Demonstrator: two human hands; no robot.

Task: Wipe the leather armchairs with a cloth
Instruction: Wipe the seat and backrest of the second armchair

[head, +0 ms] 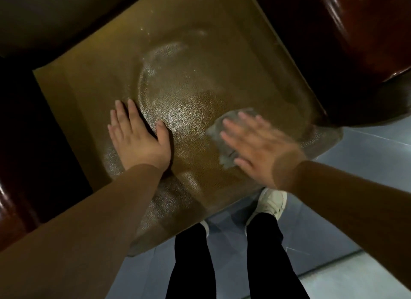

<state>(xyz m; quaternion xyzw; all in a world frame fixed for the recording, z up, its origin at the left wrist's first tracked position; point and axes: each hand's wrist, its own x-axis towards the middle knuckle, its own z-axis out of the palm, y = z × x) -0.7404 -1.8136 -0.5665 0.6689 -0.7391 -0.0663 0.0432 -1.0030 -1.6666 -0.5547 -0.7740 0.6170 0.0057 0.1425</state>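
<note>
A leather armchair fills the view, its tan pebbled seat cushion (182, 80) showing pale smeared streaks in the middle. My left hand (138, 138) rests flat on the seat's left part, fingers straight and spread. My right hand (255, 147), blurred by motion, presses flat with straight fingers on a grey cloth (219, 135) lying on the seat near its front right corner. Most of the cloth is hidden under the palm.
Glossy dark red-brown armrests flank the seat, one at the right (355, 42) and one at the left (20, 154). The dark backrest (55, 16) rises at the top left. My legs in black trousers and white shoes (270, 206) stand on grey floor tiles (367, 160).
</note>
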